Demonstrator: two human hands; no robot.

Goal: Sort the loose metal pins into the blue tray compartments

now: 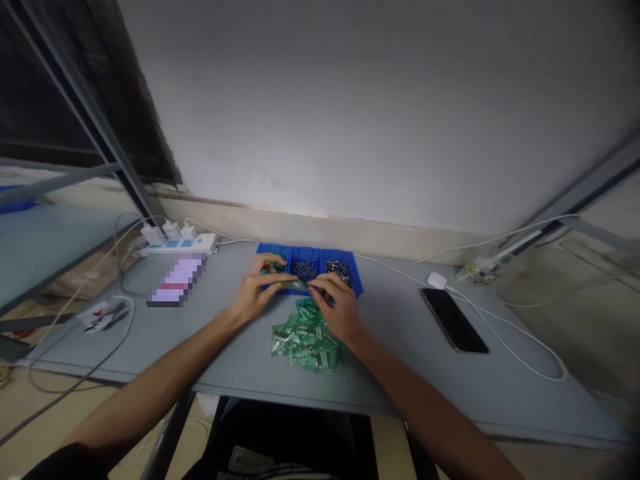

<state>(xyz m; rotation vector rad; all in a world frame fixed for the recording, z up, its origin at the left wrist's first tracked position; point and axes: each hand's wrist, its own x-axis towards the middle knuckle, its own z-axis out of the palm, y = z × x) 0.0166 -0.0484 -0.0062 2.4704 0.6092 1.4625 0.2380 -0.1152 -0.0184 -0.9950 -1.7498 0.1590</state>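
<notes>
Green plastic packets (307,337) lie in a loose pile on the grey table (395,380), just in front of a blue 3-compartment bin (273,250). I see the left hand (260,290) and right hand (334,307) half-closed, meeting over a green strip (296,285) at the bin; I cannot tell whether they grip it. Metal pins (305,269) lie in 2 compartments, and the pile remains large.

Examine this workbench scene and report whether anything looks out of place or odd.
A blurred, pixelated rectangle on the grey table looks odd because it cannot be made out. Loose green plastic packets also lie heaped outside the blue three-compartment plastic bin.
</notes>
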